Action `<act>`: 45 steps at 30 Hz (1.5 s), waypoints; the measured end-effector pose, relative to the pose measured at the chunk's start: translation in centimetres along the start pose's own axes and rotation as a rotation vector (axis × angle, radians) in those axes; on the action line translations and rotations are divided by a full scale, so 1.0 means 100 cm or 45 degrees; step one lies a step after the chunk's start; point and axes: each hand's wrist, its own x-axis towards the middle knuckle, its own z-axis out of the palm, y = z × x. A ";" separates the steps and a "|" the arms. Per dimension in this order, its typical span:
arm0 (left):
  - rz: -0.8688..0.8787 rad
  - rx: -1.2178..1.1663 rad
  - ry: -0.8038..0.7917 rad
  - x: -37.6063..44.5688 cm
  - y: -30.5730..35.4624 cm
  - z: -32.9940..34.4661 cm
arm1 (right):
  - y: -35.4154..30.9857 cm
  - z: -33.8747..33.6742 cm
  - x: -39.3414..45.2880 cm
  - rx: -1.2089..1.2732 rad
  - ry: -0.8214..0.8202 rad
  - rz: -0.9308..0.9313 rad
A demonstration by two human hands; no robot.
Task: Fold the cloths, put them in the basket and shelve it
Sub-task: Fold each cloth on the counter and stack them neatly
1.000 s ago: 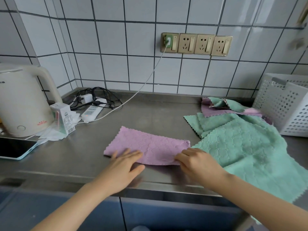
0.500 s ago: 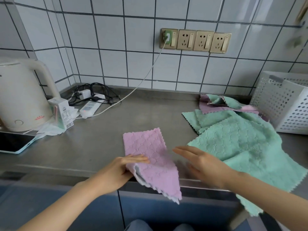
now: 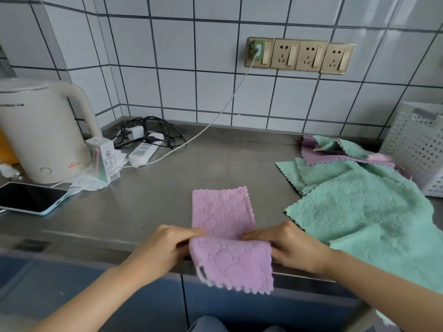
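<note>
A folded pink cloth [image 3: 224,216] lies lengthwise on the steel counter [image 3: 148,202], its near end hanging over the front edge. My left hand [image 3: 167,248] pinches its left edge and my right hand [image 3: 287,245] pinches its right edge, at about the cloth's middle. A big green cloth [image 3: 359,212] lies spread to the right, partly over the counter's edge. More green and pink cloths [image 3: 335,152] are heaped behind it. The white perforated basket [image 3: 417,149] stands at the far right against the wall.
A cream kettle [image 3: 40,130] stands at the left, with a small carton [image 3: 103,159] and a phone [image 3: 31,197] near it. A power strip [image 3: 143,152] and tangled cables lie at the back. Wall sockets [image 3: 299,56] sit above, one with a charger cable.
The pink cloth was turned from lying crosswise to lengthwise. Both hands came together at its middle and now pinch its side edges; the near end hangs lower over the counter edge.
</note>
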 end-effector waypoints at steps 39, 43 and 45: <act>-0.179 0.743 -0.023 0.062 -0.009 0.015 | -0.002 0.026 0.092 -0.821 0.241 0.587; -0.443 0.657 -0.239 0.060 -0.019 0.020 | 0.004 0.034 0.080 -0.630 -0.104 0.573; -0.568 0.592 -0.245 0.059 -0.021 0.017 | 0.012 0.035 0.071 -0.566 -0.196 0.700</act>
